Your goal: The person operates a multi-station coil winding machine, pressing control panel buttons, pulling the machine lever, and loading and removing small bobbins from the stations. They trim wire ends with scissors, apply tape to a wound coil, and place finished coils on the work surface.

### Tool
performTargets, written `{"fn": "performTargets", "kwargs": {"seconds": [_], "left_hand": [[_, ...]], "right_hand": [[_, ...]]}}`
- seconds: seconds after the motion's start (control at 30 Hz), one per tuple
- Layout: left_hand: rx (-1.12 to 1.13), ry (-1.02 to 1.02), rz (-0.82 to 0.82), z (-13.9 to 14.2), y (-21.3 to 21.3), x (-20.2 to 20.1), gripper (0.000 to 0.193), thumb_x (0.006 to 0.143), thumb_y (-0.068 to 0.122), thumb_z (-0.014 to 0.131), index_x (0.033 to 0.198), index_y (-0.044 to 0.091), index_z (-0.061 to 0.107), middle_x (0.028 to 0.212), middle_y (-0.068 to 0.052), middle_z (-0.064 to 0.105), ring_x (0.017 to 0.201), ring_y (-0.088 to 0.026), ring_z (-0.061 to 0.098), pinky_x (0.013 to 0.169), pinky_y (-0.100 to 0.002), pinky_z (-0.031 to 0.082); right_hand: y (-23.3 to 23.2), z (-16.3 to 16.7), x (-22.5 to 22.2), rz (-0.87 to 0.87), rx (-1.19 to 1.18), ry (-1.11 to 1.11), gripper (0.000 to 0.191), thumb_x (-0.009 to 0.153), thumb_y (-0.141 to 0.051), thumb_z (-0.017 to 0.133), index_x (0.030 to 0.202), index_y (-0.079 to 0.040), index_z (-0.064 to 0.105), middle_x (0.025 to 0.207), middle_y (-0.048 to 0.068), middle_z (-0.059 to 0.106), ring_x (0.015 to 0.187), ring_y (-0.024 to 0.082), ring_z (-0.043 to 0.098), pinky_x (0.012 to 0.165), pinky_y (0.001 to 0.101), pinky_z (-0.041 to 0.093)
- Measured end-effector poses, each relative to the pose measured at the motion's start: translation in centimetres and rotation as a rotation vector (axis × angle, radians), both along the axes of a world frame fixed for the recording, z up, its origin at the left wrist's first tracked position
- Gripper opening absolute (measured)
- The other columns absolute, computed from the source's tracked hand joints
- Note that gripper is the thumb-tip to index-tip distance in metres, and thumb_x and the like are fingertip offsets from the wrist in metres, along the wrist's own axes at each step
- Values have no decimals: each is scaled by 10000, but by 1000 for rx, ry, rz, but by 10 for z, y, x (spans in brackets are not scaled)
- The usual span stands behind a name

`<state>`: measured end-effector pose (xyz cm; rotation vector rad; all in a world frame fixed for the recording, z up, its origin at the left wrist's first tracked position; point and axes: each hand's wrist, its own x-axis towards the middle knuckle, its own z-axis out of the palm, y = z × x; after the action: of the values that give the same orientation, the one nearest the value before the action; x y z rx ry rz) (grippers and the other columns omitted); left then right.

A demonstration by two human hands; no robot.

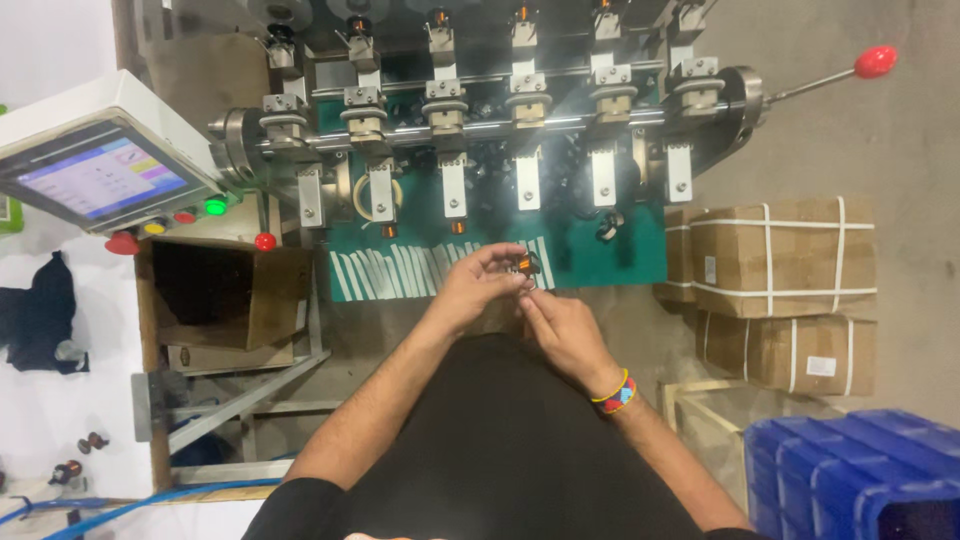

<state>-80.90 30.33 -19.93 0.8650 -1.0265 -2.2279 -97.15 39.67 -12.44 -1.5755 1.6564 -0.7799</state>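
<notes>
A small coil bobbin (525, 264), black with copper-orange winding, is pinched between the fingertips of my left hand (472, 285), just in front of the green machine table (620, 260). My right hand (562, 328), with a coloured bracelet at the wrist, sits just below it, its fingers touching the underside of the bobbin. Both hands meet over my lap, near a row of white strips (400, 270) lying on the green table. Above them runs the winding machine (480, 110) with several spindles, some carrying copper coils.
A touch-screen control panel (95, 175) with coloured buttons stands at the left, an open cardboard box (215, 290) below it. Strapped cartons (780, 260) stack at the right, blue plastic crates (860, 470) at the lower right. A red-knobbed lever (875, 60) sticks out at the upper right.
</notes>
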Motion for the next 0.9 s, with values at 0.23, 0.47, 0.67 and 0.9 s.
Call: {"fn": "performTargets", "kwargs": {"seconds": [0.23,0.47,0.67,0.9], "left_hand": [[36,-140,401,-35,35,-37,478,950,39,692,1387,-90,548,1138,-152,709,951,-177,705,849,-293,590],[-14,-279,509,-38,55,4,479,917,-1,698,1367,-89,559,1157,-159,714,890,-176,734,797,-291,618],[-218,-486,421,-13,60,2,446,914,59,762,1338,-21,646,1117,-148,731,904,-144,752,817,-288,612],[-702,-646,209,34,31,0,532,852,100,777,1349,40,595,1199,-113,716,966,-188,747,864,-317,600]], "right_hand": [[-14,-109,-74,296,461,-358,298,1003,-323,579,1074,-72,723,805,99,768,664,328,743,652,395,591],[-81,-230,-112,-14,64,160,356,862,-305,765,1176,-136,752,1009,184,721,927,354,698,824,444,549],[-74,-184,-83,58,32,149,138,904,-205,738,1005,-112,761,984,144,694,935,343,676,831,436,530],[-36,-47,-53,356,-45,-290,216,944,-126,630,1144,-55,589,1293,161,533,1180,313,581,955,382,497]]}}
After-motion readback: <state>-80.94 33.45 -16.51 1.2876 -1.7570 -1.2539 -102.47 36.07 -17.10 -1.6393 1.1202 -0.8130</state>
